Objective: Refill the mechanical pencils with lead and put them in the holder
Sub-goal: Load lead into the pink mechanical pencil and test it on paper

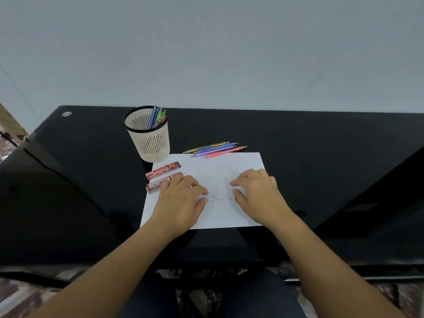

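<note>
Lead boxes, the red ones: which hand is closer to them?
Left. The left hand rests on the paper right beside the lead boxes; the right hand rests farther right on the paper, apart from them.

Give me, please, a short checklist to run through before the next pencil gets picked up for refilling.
1. Hands free: left hand and right hand rest on the paper, holding nothing: ok.
2. Loose pencils lie beyond the paper, unobstructed: ok.
3. Lead cases within reach beside the left hand: ok.
4. Cases contain lead: cannot tell.
5. Holder upright, not full: ok.
6. Lead bits on the paper long enough to use: cannot tell.
</note>
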The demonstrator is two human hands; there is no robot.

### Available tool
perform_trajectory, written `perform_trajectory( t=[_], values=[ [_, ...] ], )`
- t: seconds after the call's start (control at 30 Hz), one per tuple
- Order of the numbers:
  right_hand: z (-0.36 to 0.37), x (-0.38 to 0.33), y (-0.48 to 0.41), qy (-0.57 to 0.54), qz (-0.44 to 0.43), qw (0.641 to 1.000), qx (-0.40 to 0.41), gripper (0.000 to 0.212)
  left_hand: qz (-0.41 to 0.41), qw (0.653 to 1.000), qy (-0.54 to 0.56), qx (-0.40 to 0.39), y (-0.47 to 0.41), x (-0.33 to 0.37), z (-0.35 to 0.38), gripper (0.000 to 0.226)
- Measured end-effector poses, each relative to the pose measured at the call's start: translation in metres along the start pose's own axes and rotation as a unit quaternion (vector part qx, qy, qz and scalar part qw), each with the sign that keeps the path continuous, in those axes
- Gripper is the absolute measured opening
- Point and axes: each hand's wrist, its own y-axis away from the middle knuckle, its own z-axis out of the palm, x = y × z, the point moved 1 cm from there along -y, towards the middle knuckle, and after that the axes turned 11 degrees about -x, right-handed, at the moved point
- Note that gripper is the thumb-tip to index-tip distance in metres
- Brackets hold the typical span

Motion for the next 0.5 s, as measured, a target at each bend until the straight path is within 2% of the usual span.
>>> perform_trajectory(
  t=[0.13,0.27,0.33,0.5],
  values=[
    [0.013,0.001,0.012,0.042,-0.010,0.999,0.011,0.032,0.025,0.999,-0.010,0.018,0.005,0.004,0.003,0.028],
    [0.021,0.000,0.020,0.047,-0.011,0.998,0.042,0.025,0.048,0.998,-0.019,0.038,0.008,0.003,0.004,0.024],
    [0.023,-0.004,0.023,0.054,-0.006,0.997,0.057,0.023,0.055,0.998,-0.024,0.032,0.009,0.006,0.006,0.030],
    [0.035,-0.021,0.029,0.059,-0.028,0.997,0.039,0.039,0.057,0.997,-0.052,0.026,0.012,0.015,0.012,0.041]
  ],
)
